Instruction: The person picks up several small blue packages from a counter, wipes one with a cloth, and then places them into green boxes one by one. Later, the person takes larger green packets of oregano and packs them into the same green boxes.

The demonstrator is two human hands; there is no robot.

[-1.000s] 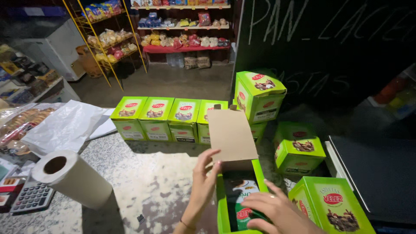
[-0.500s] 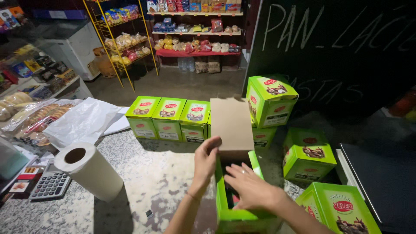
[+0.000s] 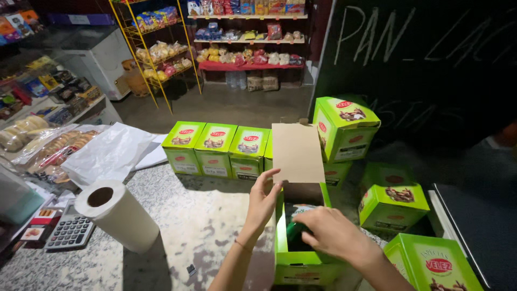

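At the counter's edge: both hands work on an open green box (image 3: pixel 299 253).
Left hand (image 3: pixel 264 199): fingertips pinch the raised cardboard flap (image 3: pixel 297 152).
Right hand (image 3: pixel 329 231): fingers curled into the box, over a packet (image 3: pixel 293 229).
Nearby: paper roll (image 3: pixel 118 215), calculator (image 3: pixel 70 231).

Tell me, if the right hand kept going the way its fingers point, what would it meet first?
Probably the packet inside the open green box: the right hand reaches leftward and down into it. Depth is unclear.
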